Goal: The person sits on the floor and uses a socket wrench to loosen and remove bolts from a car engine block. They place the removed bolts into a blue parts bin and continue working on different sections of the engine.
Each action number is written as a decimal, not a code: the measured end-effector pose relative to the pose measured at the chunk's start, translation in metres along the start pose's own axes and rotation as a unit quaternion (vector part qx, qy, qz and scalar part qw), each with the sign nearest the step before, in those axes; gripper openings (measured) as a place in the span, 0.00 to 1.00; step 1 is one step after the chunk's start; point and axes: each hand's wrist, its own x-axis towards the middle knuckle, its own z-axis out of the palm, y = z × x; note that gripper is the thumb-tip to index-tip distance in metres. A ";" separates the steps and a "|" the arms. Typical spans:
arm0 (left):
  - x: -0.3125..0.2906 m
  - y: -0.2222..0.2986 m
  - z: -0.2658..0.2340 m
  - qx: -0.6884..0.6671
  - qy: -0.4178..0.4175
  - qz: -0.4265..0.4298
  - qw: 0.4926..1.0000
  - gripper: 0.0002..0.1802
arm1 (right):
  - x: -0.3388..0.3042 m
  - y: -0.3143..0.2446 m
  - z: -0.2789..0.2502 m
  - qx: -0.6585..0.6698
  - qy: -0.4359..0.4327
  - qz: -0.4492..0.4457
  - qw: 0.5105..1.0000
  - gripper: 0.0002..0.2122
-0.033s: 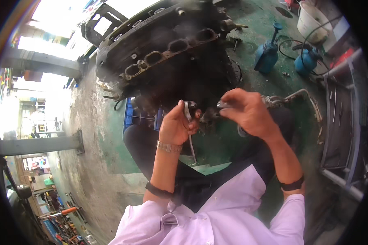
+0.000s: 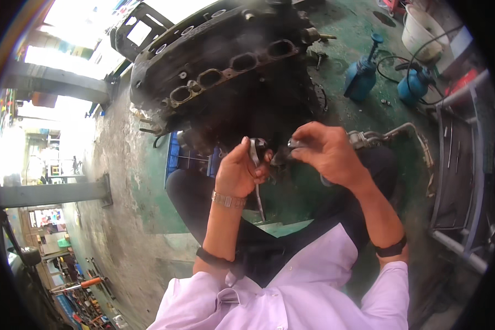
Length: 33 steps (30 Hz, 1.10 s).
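My left hand is closed around a shiny metal tool with a rounded head. A thin metal shaft reaches down below that hand; whether it belongs to the same tool is hard to tell. Facing it, my right hand pinches a small, shiny, round metal piece between thumb and fingertips. A narrow gap separates the two hands. Just beyond them stands a dark, greasy engine block with a row of oval ports along its side. Its lower part is lost in shadow.
Two blue pump oil cans and a white bucket stand at the far right. A bent metal pipe lies right of my knee, near a grey metal rack. Left, a blue crate sits under the engine; grey beams jut in.
My right hand, with the small metal piece, has come slightly left, closer to my left hand. The whole view has shifted a little. Both grips stay the same.
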 end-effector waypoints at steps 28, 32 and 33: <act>0.014 0.014 -0.034 0.036 0.058 0.035 0.997 0.18 | 0.076 0.043 0.058 0.055 -0.118 0.086 0.988 0.10; 0.012 0.011 -0.029 0.046 0.073 0.024 0.996 0.18 | 0.074 0.040 0.060 0.066 -0.121 0.092 0.986 0.10; 0.011 0.011 -0.027 0.047 0.081 0.021 0.995 0.18 | 0.074 0.040 0.061 0.061 -0.124 0.084 0.987 0.10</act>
